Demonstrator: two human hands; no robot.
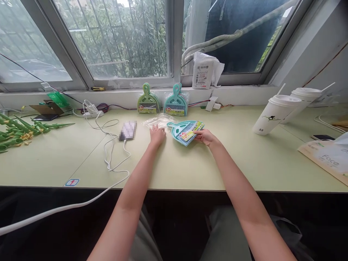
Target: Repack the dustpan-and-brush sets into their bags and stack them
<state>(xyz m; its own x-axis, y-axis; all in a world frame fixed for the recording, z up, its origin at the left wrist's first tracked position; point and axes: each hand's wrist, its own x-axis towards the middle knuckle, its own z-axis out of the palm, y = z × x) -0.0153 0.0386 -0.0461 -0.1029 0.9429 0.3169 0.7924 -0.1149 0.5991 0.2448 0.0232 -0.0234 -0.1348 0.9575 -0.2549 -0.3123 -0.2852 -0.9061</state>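
A small teal dustpan and brush set is tilted over the table, its yellow printed label facing up. My right hand grips its wide bristle end, thumb on top. My left hand lies palm down with fingers apart, at the near edge of a crumpled clear plastic bag; whether it presses on the bag I cannot tell. Behind them, against the sill, stand a wrapped green dustpan set and a wrapped teal dustpan set, side by side.
A phone-sized blurred item with a white cable lies left of my left hand. Two white lidded cups with straws stand at the right, near a tissue pack. Green plant stems lie far left. A paper packet sits on the sill.
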